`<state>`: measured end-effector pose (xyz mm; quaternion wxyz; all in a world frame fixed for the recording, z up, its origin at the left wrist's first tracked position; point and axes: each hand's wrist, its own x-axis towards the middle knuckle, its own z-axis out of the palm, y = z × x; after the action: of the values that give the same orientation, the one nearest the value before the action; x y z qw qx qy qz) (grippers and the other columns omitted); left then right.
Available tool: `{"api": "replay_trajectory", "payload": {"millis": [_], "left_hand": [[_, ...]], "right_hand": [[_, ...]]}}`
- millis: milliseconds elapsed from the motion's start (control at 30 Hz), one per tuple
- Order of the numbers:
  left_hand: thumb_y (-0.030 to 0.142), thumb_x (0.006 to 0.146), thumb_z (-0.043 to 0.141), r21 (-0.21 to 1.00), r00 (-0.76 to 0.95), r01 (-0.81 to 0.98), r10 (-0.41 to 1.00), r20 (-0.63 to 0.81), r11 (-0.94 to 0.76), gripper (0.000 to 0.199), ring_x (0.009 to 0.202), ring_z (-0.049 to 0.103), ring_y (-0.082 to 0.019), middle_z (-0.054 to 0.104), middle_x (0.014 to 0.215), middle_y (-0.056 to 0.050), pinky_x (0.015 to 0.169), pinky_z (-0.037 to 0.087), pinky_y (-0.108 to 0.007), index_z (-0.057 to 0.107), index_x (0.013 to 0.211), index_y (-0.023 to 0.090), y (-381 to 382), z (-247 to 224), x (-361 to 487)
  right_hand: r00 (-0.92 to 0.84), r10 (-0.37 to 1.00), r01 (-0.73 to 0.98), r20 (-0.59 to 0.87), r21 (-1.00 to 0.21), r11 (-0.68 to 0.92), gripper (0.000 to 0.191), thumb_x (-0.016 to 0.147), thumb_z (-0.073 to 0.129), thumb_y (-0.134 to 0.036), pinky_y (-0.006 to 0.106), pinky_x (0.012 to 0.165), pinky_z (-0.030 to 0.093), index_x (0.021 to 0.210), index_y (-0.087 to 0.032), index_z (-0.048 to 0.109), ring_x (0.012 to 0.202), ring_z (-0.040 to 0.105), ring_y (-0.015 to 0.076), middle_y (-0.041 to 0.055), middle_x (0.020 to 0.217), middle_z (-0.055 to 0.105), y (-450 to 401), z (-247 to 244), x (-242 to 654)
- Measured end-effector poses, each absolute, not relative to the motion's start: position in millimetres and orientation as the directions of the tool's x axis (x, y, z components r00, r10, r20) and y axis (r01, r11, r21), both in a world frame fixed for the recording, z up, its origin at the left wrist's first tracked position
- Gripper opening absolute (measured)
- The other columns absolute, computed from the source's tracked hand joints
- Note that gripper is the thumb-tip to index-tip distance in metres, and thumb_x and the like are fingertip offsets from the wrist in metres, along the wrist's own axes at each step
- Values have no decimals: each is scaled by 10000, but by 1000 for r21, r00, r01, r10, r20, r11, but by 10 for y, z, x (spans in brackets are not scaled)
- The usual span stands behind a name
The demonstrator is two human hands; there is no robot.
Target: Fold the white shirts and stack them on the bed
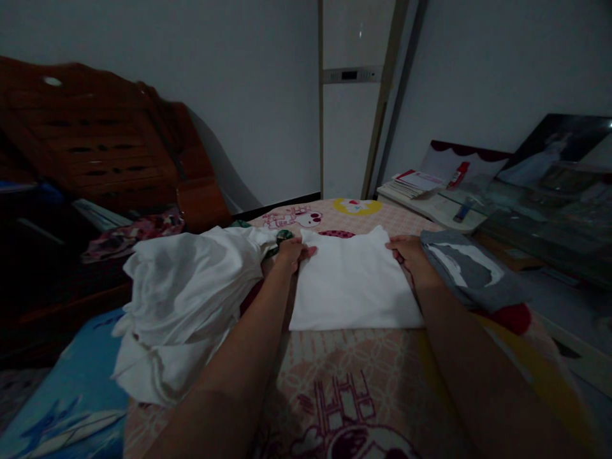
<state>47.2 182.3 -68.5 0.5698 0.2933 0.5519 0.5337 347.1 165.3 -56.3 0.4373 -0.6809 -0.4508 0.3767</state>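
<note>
A white shirt (354, 284), folded into a rough rectangle, lies on the patterned pink blanket (306, 357) in front of me. My left hand (292, 252) pinches its far left corner. At the far right corner, my right hand (406, 250) has its fingers closed on the cloth. Left of my left forearm is a heaped pile of white clothes (191, 280). A folded grey garment with a white print (471, 268) rests just to the right of my right hand.
A carved wooden chair (95, 140) stands at the left with patterned cloth on its seat. Behind is a tall white cabinet-like appliance (351, 127). On the right, a glass-topped stand (540, 217) holds papers, a red bottle (459, 174) and a framed picture (557, 150).
</note>
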Motion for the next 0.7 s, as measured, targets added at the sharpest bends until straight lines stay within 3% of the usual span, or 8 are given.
{"api": "replay_trajectory", "payload": {"millis": [67, 167, 267, 367, 600, 700], "left_hand": [[-47, 721, 578, 924, -140, -294, 945, -295, 245, 227, 630, 687, -148, 624, 681, 2, 656, 564, -255, 529, 822, 149, 1775, -618, 455], [-20, 723, 589, 929, -78, -301, 966, -248, 214, 252, 651, 700, -154, 660, 722, -13, 625, 573, -240, 570, 920, 136, 1676, -495, 433], [-16, 687, 603, 938, 22, -288, 981, -193, 191, 279, 650, 699, -146, 705, 797, -56, 604, 568, -213, 635, 932, 114, 1532, -373, 393], [-2, 657, 613, 950, 110, -263, 983, -145, 169, 220, 652, 688, -139, 719, 825, -75, 620, 568, -217, 683, 841, 96, 1349, -295, 304], [98, 610, 636, 960, 134, -73, 956, -261, 272, 114, 506, 583, -117, 666, 636, -42, 467, 459, -204, 707, 699, 102, 970, -484, 146], [144, 613, 652, 968, 88, -65, 967, -238, 244, 122, 462, 517, -91, 642, 590, -12, 441, 388, -190, 719, 713, 127, 912, -592, 166]], "right_hand": [[326, 937, 236, -126, -949, -210, 87, 713, 632, -72, 164, 293, 219, 753, -149, 620, 264, 352, 56, -71, 351, 484, 1619, -512, 3456], [315, 942, 106, -120, -981, -160, 144, 674, 669, -50, 156, 305, 310, 772, -142, 619, 341, 521, 92, -26, 463, 597, 1509, -391, 3444], [209, 973, 22, -94, -995, -101, 209, 598, 723, -49, 181, 410, 472, 758, -145, 628, 497, 655, 141, 8, 585, 670, 1328, -280, 3502], [103, 993, 4, -62, -998, -63, 216, 529, 773, -101, 235, 529, 552, 695, -151, 644, 589, 681, 164, 33, 639, 701, 1112, -262, 3631], [89, 996, 124, -18, -992, -29, 69, 523, 680, -172, 239, 578, 514, 584, -173, 650, 554, 602, 129, 0, 581, 662, 717, -502, 3720], [147, 989, 67, -28, -997, -38, 72, 556, 617, -196, 225, 600, 505, 613, -178, 657, 586, 617, 121, 10, 625, 671, 647, -555, 3630]]}}
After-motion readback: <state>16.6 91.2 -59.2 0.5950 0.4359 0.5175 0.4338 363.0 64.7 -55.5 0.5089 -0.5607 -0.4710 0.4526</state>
